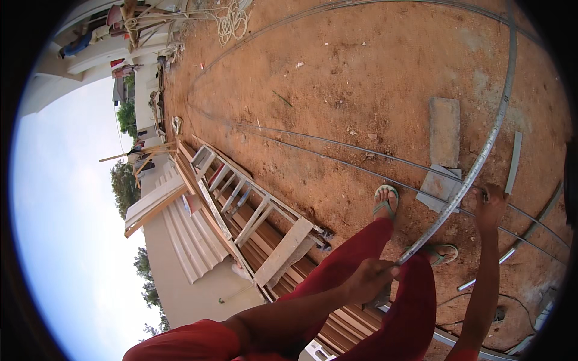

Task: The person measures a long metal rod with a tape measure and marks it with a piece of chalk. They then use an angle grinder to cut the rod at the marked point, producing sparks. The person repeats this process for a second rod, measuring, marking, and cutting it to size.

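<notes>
My left hand [368, 281] is closed around the near end of a long grey strip or pipe [480, 157] with dark markings along it. It slants up and away to the right, and its curve may come partly from the lens. Something greyish shows under that hand, too hidden to name. Two thin metal rods [352, 144] lie low across the ground and pass beneath the strip. At the right, my right hand [490, 206] has its fingers closed on one rod, beside a grey slab [438, 185].
A wooden ladder [256, 212] lies on brown planks [283, 249] to the left. A rectangular block [444, 132] sits beyond the slab. Short metal pieces [513, 162] lie at the right. Coiled rope [232, 23] hangs at far left. My sandalled feet [385, 201] stand on reddish soil.
</notes>
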`<state>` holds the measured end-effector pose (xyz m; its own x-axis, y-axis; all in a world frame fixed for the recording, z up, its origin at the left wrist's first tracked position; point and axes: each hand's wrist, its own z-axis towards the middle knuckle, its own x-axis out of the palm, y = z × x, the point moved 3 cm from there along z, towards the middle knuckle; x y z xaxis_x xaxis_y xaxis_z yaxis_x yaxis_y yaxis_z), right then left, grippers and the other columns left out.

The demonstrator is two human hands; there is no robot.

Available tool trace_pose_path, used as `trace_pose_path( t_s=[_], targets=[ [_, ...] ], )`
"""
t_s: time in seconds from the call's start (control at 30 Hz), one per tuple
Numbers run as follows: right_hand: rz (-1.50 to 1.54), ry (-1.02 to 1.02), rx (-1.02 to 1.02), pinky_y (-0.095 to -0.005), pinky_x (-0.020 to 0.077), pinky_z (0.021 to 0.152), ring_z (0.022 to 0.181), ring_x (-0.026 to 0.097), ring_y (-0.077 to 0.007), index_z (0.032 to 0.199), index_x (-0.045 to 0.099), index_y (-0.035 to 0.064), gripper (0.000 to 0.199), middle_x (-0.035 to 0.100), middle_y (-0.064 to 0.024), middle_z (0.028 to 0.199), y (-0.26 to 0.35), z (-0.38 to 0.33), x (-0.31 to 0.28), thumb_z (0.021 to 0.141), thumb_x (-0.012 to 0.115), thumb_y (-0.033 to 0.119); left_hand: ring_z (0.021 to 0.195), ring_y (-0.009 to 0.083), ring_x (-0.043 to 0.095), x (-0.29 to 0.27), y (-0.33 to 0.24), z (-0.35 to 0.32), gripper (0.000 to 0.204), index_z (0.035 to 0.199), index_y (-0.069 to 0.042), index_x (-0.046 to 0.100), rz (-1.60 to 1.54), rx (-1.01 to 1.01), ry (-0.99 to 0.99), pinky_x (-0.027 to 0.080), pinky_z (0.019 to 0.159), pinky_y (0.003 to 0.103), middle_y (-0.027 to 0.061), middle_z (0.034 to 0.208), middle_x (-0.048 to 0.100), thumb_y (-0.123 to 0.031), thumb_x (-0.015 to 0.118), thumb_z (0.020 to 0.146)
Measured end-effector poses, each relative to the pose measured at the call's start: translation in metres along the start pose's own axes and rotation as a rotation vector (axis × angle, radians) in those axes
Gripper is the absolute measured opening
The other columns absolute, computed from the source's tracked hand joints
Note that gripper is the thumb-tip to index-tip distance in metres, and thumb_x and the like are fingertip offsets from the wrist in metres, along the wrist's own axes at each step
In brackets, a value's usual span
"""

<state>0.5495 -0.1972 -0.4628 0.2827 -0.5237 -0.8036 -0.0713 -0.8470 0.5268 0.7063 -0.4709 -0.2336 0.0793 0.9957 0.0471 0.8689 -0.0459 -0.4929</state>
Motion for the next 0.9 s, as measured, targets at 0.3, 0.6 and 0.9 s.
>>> trace_pose_path(
  t_s=[0.3, 0.6, 0.9],
  targets=[
    [-0.152, -0.224, -0.103, -0.046, 0.0406, 0.097, 0.1, 0.063, -0.0276, 0.106, 0.072, 0.0057, 0.023, 0.071, -0.0088, 0.101, -0.021, 0.063, -0.019, 0.091, 0.076, 0.023, 0.056, 0.0067, 0.052, -0.001, 0.017, -0.006, 0.035, 0.099, 0.005, 0.071, -0.046, -0.123, 0.017, 0.043, 0.05, 0.026, 0.0001, 0.067, 0.059, -0.026, 0.057, 0.109],
    [0.096, -0.416, 0.379, -0.0536, 0.0382, 0.111, 0.122, 0.059, -0.0336, 0.118, 0.07, 0.007, 0.029, 0.067, -0.0174, 0.121, -0.037, 0.048, -0.016, 0.099, 0.064, 0.029, 0.056, 0.0073, 0.057, 0.008, -0.002, 0.026, 0.046, 0.094, 0.003, 0.074, 0.173, 0.042, 0.099, 0.043, 0.051, 0.026, 0.0037, 0.068, 0.064, -0.038, 0.057, 0.108],
    [1.243, -0.118, 0.499, -0.0363, 0.0498, 0.078, 0.083, 0.06, -0.0185, 0.123, 0.067, -0.0012, 0.056, 0.068, -0.0138, 0.093, 0.186, -0.195, -0.106, 0.11, 0.045, 0.049, 0.056, 0.0098, 0.058, 0.002, -0.012, -0.026, 0.051, 0.089, 0.003, 0.072, 0.234, -0.173, 0.279, 0.046, 0.055, 0.025, 0.0047, 0.069, 0.065, -0.041, 0.054, 0.109]
  ],
)
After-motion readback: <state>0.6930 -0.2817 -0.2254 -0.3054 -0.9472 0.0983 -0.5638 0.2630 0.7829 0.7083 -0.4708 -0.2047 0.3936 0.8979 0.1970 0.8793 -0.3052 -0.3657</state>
